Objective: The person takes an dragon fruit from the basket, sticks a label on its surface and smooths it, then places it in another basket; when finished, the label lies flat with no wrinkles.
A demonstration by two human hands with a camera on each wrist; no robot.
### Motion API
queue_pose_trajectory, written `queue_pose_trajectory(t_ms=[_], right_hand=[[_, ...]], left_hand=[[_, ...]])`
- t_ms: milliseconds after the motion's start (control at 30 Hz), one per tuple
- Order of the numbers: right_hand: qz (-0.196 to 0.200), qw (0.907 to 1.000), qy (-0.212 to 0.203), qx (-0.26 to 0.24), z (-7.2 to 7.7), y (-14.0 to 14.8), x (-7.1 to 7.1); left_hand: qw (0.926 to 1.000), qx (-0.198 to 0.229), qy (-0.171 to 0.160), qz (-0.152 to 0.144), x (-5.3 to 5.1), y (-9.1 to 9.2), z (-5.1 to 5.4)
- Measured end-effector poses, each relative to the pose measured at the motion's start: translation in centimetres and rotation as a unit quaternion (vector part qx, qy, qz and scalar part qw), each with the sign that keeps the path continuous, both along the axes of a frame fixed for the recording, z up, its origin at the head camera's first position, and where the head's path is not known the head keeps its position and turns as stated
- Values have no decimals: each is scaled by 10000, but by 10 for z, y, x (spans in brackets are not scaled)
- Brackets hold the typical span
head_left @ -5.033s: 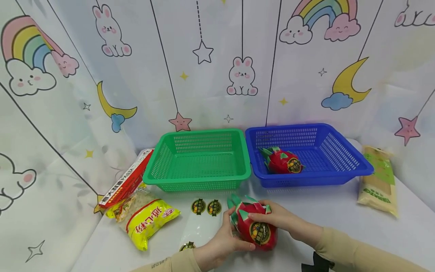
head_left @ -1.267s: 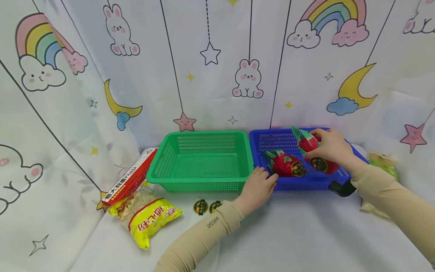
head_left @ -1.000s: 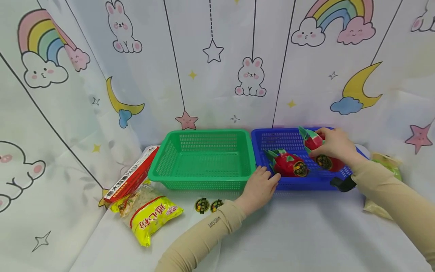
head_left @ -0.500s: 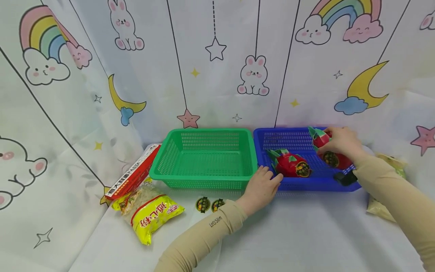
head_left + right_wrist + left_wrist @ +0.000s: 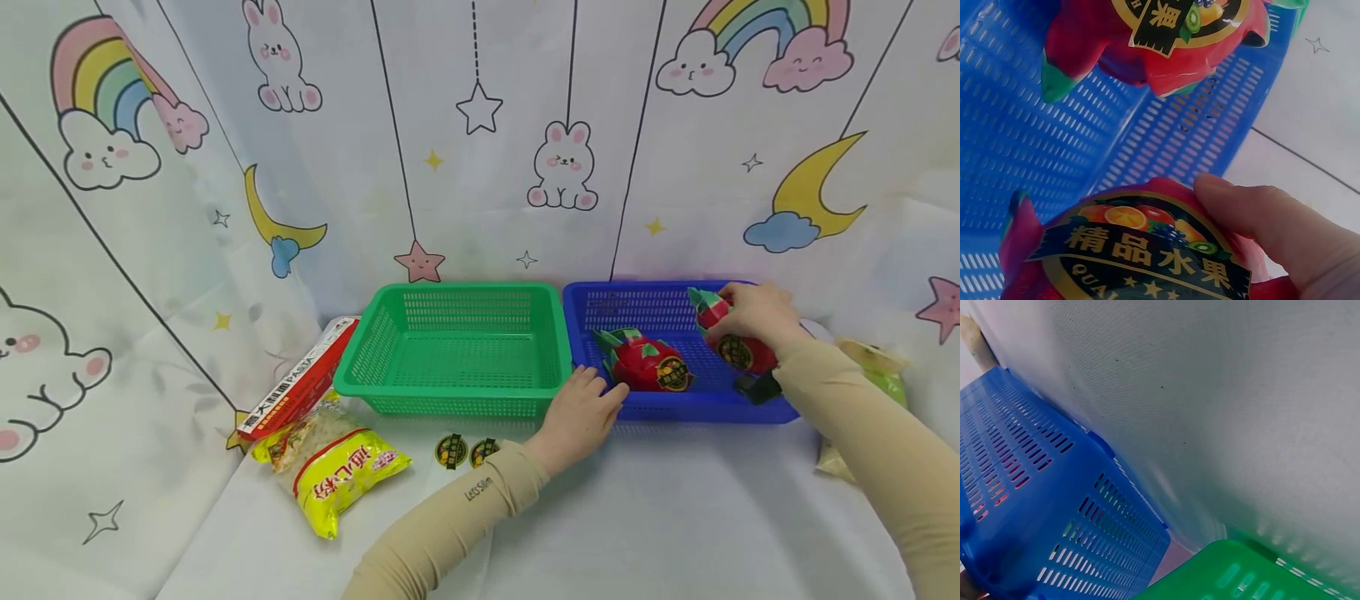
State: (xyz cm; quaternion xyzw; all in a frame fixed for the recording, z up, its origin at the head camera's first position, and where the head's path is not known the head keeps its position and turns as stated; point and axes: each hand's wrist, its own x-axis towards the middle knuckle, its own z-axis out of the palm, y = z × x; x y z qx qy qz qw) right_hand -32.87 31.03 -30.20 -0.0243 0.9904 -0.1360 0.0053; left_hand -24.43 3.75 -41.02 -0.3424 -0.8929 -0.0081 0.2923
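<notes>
My right hand (image 5: 765, 321) grips a red dragon fruit (image 5: 752, 353) with green tips and a round black-and-gold sticker, inside the right part of the blue basket (image 5: 697, 407). In the right wrist view the thumb (image 5: 1254, 209) presses beside that fruit's sticker (image 5: 1147, 244). A second stickered dragon fruit (image 5: 643, 362) lies in the basket's left part, apart from the held one. My left hand (image 5: 577, 421) holds the blue basket's front rim near its left corner, next to the green basket (image 5: 450, 392). Only a bit of a finger (image 5: 969, 586) shows by the rim in the left wrist view.
Left of the green basket lie a red-and-white pasta box (image 5: 303, 375) and a yellow bag of pasta (image 5: 333, 471). Round stickers (image 5: 451, 451) lie on the table in front. A beige-green bag (image 5: 873, 358) sits at the right, partly behind my right sleeve.
Five seconds ago both hands held the dragon fruit over the table. Since then my right hand carried it into the blue basket and shifted it slightly right; my left hand moved to the rim.
</notes>
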Motion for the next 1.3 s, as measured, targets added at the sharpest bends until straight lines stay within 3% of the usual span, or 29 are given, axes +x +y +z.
queue_pose_trajectory(t_ms=[467, 767, 1300], right_hand=[[49, 9986, -526, 29, -10, 7, -6], [-190, 9934, -1065, -392, -13, 8, -6], [-78, 9916, -1221, -421, -12, 6, -11]], left_hand=[[10000, 16, 0, 12, 3, 1, -1], [10000, 23, 31, -11, 3, 1, -3], [10000, 10, 22, -3, 2, 4, 0]])
